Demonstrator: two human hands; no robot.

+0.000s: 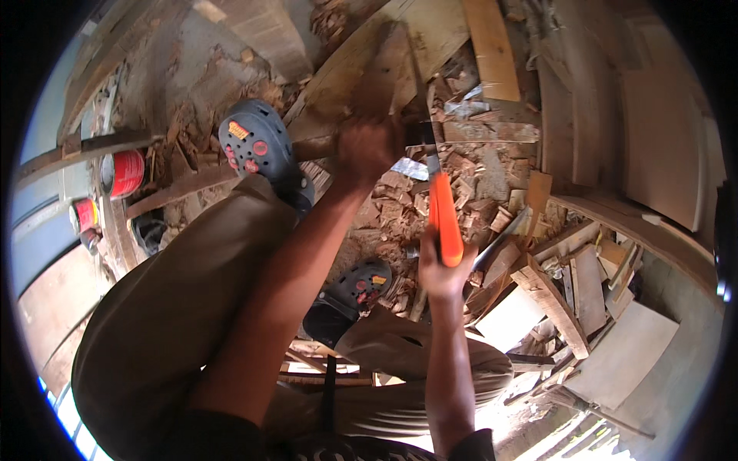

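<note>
My left hand is closed around a narrow wooden piece that runs sideways in front of me. In my right hand is a tool with a long orange handle. A narrow metal part extends from the handle towards the far side and meets a dark section just right of my left hand. Blur and the steep angle hide what kind of tool it is. One of my feet, in a grey clog, is beside the wooden piece's left end; the other clog is nearer.
Wood chips cover the ground between my feet. Offcuts and boards are heaped at right, with a pale panel behind. A broad board lies at the far side. Red cans stand at left by a wooden frame.
</note>
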